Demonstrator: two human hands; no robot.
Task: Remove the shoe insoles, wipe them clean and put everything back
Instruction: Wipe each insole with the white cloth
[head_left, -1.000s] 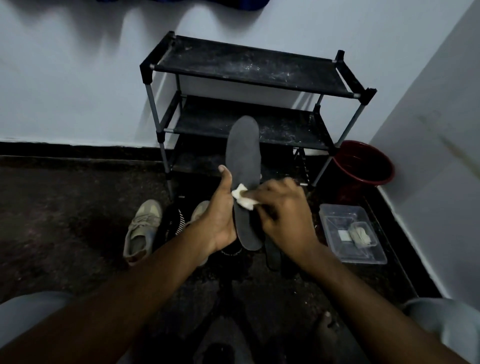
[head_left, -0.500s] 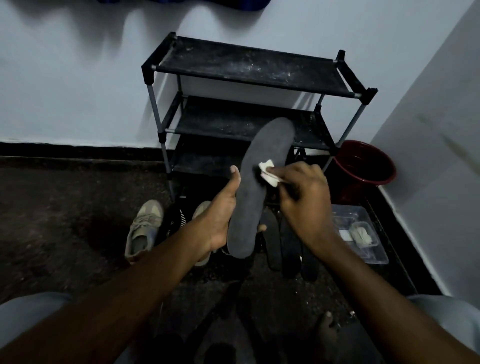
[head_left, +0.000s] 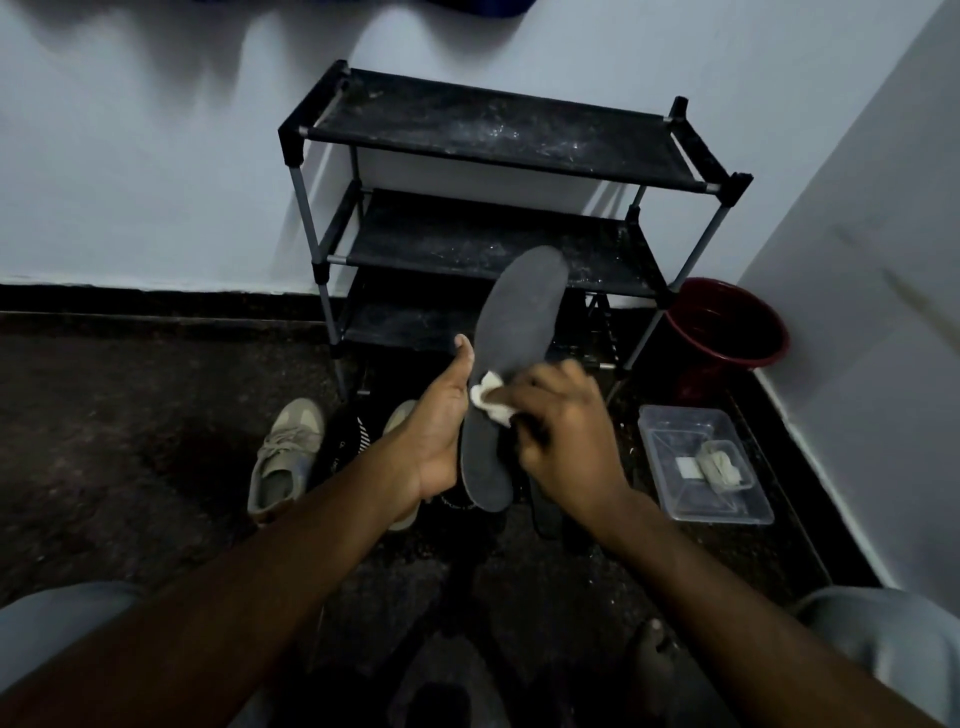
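My left hand (head_left: 441, 431) grips a dark grey insole (head_left: 514, 332) by its lower edge, thumb up along its left side, toe end tilted up and to the right. My right hand (head_left: 558, 431) pinches a small white wipe (head_left: 488, 399) and presses it on the middle of the insole. Two beige sneakers (head_left: 285, 457) lie on the floor below my left hand, one largely hidden by my wrist. More dark insoles (head_left: 545, 512) lie on the floor under my right hand.
A black three-tier shoe rack (head_left: 488, 135) stands against the wall behind the insole. A dark red bucket (head_left: 727, 332) sits in the right corner. A clear plastic tub (head_left: 701, 467) with wipes lies on the dark floor at the right. My knees frame the bottom.
My right hand has slid the wipe down the insole from near the toe to its middle. The insole stays tilted to the right in my left hand.
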